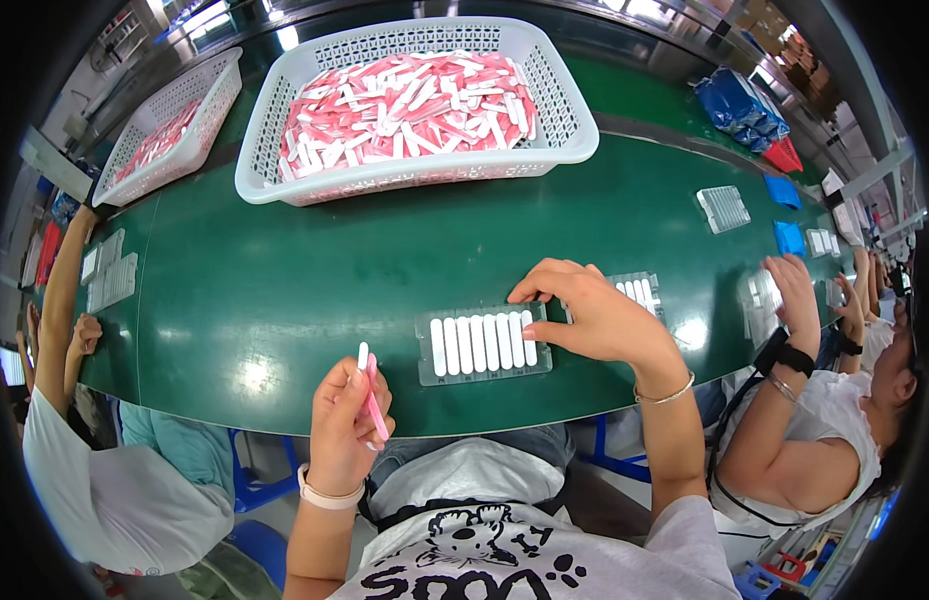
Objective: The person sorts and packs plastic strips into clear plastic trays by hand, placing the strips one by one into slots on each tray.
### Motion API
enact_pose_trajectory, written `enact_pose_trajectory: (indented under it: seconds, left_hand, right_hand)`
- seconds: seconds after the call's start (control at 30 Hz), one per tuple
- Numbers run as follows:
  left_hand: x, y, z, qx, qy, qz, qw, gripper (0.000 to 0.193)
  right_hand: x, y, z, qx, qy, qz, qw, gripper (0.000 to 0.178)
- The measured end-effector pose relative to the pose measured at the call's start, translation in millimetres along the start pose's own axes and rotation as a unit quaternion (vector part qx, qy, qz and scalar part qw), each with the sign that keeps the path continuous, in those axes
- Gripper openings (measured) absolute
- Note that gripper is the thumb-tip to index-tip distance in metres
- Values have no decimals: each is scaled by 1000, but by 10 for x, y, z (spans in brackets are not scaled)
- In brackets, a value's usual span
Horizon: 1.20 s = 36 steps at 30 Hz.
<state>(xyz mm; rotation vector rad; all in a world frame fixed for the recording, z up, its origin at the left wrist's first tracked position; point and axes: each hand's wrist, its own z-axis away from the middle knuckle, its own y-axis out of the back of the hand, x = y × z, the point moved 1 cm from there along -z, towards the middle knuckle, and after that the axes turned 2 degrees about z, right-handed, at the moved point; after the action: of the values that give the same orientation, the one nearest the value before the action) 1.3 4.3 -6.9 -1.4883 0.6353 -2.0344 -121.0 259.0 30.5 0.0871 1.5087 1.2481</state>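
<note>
My left hand [347, 408] is closed around a few slim, flat, round-ended pink and white sticks [374, 400] near the table's front edge. To its right, a clear plastic tray [426, 372] lies flat with several white sticks [479, 344] side by side in its slots. My right hand [605, 315] reaches over the right end of this tray. Its thumb is at the last white stick and its fingertips are at the far rim, with a gap between thumb and fingers. Partly hidden behind my right hand is a second clear tray [640, 290] with white sticks.
A large white perforated basket [415, 178] heaped with pink and white sticks stands at the back. Another basket [200, 128] is at far left. Co-workers sit on both sides; one's hand [793, 300] is at right. More trays [723, 209], blue packets [789, 238] and blue bags [742, 105] lie rightward.
</note>
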Motion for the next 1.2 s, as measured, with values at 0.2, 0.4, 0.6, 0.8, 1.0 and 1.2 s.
enact_pose_trajectory:
  seconds: [0.2, 0.4, 0.6, 0.8, 1.0, 1.2]
  left_hand:
    - [24, -94, -15, 29, 5, 3, 1000, 19]
    - [74, -20, 41, 26, 4, 36, 999, 21]
    - [54, -119, -74, -5, 67, 100, 993, 24]
    - [51, 78, -72, 10, 77, 94, 993, 25]
    - [123, -11, -40, 39, 72, 146, 986, 15]
    - [134, -3, 77, 54, 81, 169, 981, 17]
  right_hand:
    - [-59, 5, 43, 47, 15, 24, 998, 34]
    - [-618, -868, 552, 165, 367, -174, 899, 10]
    - [1705, -2853, 827, 26, -110, 184, 976, 53]
    - [374, 523, 653, 11, 195, 233, 953, 67]
    - [274, 532, 711, 180, 114, 278, 937, 34]
    - [668, 1082, 1284, 238, -10, 260, 936, 47]
